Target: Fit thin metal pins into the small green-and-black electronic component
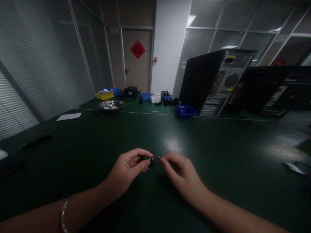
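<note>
Left hand (131, 165): thumb and fingers pinching a small black part (151, 160), above the near middle of the desk (109, 136).
Right hand (181, 168): thumb and forefinger pinching a thin pale piece (159, 157), its tip near the black part, apart from it.
Green marking on part: too small to read.
Door sign (138, 49): red diamond, black character 福.
Black box (131, 91): pale label, illegible, far side of desk.

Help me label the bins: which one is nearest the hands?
The blue bin beside the leftmost computer tower; the other blue bins and the yellow bin all stand farther back.
</note>
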`<action>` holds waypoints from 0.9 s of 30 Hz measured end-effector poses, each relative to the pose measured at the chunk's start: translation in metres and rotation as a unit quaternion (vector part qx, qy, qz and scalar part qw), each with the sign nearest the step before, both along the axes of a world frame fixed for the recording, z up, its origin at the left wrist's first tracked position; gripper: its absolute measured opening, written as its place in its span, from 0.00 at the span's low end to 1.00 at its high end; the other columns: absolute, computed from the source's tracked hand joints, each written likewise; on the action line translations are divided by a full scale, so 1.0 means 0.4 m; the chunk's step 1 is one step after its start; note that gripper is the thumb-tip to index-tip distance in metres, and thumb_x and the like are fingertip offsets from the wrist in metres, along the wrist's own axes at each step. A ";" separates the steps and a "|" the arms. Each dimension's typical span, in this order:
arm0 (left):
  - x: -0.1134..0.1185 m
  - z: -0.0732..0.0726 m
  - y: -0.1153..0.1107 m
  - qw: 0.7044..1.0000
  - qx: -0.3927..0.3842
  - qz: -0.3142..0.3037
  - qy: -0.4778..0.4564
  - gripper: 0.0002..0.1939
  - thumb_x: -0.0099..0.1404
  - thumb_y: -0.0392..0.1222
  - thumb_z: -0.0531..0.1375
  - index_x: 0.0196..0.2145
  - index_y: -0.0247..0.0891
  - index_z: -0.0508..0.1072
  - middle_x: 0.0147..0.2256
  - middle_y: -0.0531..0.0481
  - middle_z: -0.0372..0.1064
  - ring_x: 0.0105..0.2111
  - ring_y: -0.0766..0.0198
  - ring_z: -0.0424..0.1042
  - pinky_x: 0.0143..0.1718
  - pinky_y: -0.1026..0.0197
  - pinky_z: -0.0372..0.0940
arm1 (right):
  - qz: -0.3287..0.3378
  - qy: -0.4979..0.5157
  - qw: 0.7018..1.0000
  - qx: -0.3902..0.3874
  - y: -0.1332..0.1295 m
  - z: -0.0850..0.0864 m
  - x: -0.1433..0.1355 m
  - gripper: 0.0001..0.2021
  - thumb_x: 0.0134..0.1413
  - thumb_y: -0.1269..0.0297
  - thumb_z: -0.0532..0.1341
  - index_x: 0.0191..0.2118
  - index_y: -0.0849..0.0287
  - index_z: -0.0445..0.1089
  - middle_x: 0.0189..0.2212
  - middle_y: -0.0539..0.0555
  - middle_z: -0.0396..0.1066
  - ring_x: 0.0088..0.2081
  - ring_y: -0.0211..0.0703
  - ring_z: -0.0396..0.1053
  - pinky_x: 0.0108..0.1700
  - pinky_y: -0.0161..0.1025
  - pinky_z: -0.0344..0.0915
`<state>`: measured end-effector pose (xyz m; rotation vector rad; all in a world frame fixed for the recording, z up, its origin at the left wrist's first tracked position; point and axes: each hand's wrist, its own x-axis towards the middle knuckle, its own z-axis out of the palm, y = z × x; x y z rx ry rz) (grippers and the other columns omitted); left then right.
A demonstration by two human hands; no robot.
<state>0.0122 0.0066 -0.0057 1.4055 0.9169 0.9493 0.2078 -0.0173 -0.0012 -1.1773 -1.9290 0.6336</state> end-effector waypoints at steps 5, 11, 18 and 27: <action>-0.008 0.017 -0.015 0.976 0.069 -0.147 0.147 0.09 0.65 0.41 0.56 0.37 0.39 0.76 0.35 0.48 0.70 0.38 0.59 0.70 0.41 0.58 0.63 | -0.003 0.009 1.000 -0.007 0.004 -0.003 0.000 0.10 0.62 0.65 0.54 0.32 0.60 0.69 0.29 0.52 0.69 0.32 0.39 0.67 0.34 0.34 0.61; -0.006 0.047 -0.032 0.911 0.234 -0.240 0.242 0.09 0.67 0.37 0.54 0.37 0.40 0.75 0.35 0.48 0.72 0.41 0.58 0.67 0.47 0.58 0.58 | 0.000 0.014 1.000 0.005 0.003 -0.013 -0.001 0.09 0.62 0.65 0.54 0.32 0.60 0.69 0.29 0.51 0.69 0.32 0.38 0.67 0.35 0.34 0.61; -0.006 0.038 -0.031 0.903 0.257 -0.234 0.253 0.10 0.67 0.37 0.54 0.43 0.42 0.73 0.42 0.47 0.69 0.44 0.58 0.65 0.47 0.57 0.58 | 0.003 0.012 1.000 0.002 0.007 -0.011 -0.002 0.10 0.62 0.66 0.54 0.31 0.61 0.69 0.28 0.51 0.68 0.31 0.38 0.66 0.35 0.34 0.60; -0.005 0.033 -0.044 0.879 0.277 -0.182 0.343 0.25 0.50 0.56 0.66 0.39 0.37 0.66 0.38 0.46 0.63 0.36 0.56 0.61 0.40 0.53 0.59 | 0.033 -0.028 0.999 -0.026 -0.002 -0.011 0.002 0.05 0.59 0.67 0.55 0.33 0.59 0.64 0.28 0.51 0.67 0.30 0.38 0.64 0.32 0.35 0.59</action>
